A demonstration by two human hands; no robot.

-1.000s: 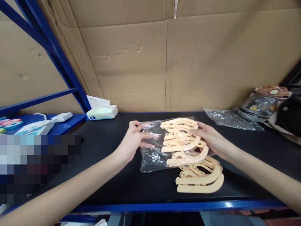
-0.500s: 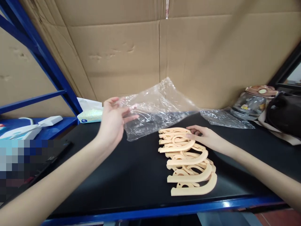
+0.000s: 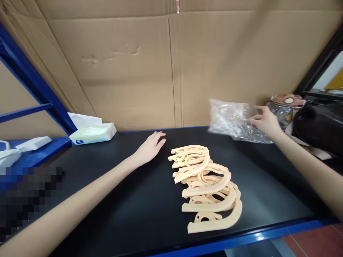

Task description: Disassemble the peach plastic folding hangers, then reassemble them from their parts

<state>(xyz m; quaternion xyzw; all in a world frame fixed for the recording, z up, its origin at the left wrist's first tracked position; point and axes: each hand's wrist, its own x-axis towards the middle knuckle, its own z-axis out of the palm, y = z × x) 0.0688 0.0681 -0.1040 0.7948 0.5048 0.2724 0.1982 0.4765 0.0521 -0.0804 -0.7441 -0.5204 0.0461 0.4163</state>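
Right hand [image 3: 264, 123] pinches a blurred clear bag [image 3: 227, 117], far right; I have the left hand [image 3: 150, 147] released, fingers loose, left of the hangers [image 3: 200, 190] piled on the table [image 3: 128, 214]

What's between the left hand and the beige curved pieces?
A strip of black tabletop; the head view shows it between the left hand and the beige curved pieces, with no other thing in the gap.

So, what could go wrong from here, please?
The right hand appears close to the bottle and might knock it. The pale curved pieces overlap loosely, so a bump could scatter them. The frontmost piece lies near the table's front edge and might fall if pushed.
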